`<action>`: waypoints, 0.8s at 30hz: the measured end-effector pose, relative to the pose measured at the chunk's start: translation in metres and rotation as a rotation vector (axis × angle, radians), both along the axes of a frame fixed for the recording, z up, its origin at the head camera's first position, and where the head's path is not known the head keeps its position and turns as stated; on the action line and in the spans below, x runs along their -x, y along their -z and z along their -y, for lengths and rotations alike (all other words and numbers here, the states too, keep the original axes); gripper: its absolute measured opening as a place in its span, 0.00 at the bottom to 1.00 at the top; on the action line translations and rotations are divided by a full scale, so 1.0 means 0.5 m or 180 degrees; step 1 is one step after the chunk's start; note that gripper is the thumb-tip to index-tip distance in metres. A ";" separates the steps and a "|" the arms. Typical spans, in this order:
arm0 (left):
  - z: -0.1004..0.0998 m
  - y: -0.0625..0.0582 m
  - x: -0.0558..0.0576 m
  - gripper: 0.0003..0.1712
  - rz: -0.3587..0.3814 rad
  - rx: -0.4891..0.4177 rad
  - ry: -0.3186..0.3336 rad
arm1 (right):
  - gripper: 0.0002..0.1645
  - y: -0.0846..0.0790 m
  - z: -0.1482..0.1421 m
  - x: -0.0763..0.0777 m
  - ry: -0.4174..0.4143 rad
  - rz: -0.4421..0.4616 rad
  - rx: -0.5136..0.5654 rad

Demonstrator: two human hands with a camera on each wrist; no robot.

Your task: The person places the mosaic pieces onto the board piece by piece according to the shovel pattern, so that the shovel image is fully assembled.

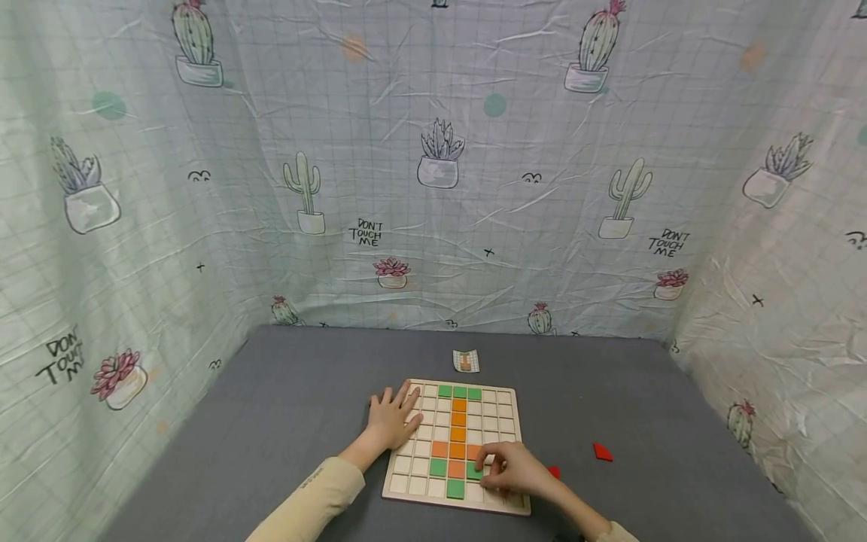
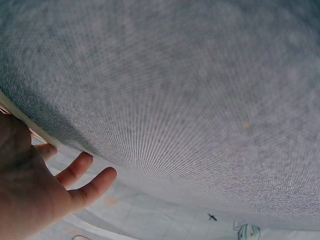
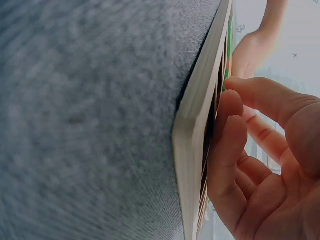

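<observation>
A wooden grid board [image 1: 400, 484] lies on the table with orange, salmon and green square tiles in its cells. My left hand [image 1: 390, 420] rests on the board's left edge, fingers spread; in the left wrist view the same hand [image 2: 45, 185] reaches past the board's rim. Over the lower right part of the board, my right hand [image 1: 516, 468] pinches a green tile [image 1: 473, 472] between thumb and curled index finger, low at its cell. The right wrist view has the right hand [image 3: 265, 155] with its fingertips right at the board's surface.
A small pattern card [image 1: 466, 361] lies behind the board. To the right are a red piece [image 1: 602, 452] with one curved side and another red piece [image 1: 554, 472], partly hidden by the right hand. A cactus-print curtain [image 1: 501, 211] surrounds the grey table [image 1: 325, 376].
</observation>
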State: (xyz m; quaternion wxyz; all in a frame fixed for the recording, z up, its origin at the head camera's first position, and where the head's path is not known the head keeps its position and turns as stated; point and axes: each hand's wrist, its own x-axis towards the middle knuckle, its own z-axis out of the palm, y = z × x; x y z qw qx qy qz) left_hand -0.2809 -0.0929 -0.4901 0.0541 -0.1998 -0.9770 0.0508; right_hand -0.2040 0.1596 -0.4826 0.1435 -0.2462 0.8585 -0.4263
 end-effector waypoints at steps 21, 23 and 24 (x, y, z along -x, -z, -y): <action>0.000 0.008 0.005 0.32 0.0050 -0.0061 0.0007 | 0.09 -0.012 -0.137 -0.013 0.0517 0.0111 -0.0098; 0.000 0.007 0.004 0.32 0.0041 -0.0060 0.0005 | 0.10 -0.014 -0.153 -0.016 0.0580 0.0103 -0.0100; 0.000 0.007 0.003 0.31 0.0040 -0.0062 0.0004 | 0.11 -0.014 -0.161 -0.017 0.0616 0.0108 -0.0105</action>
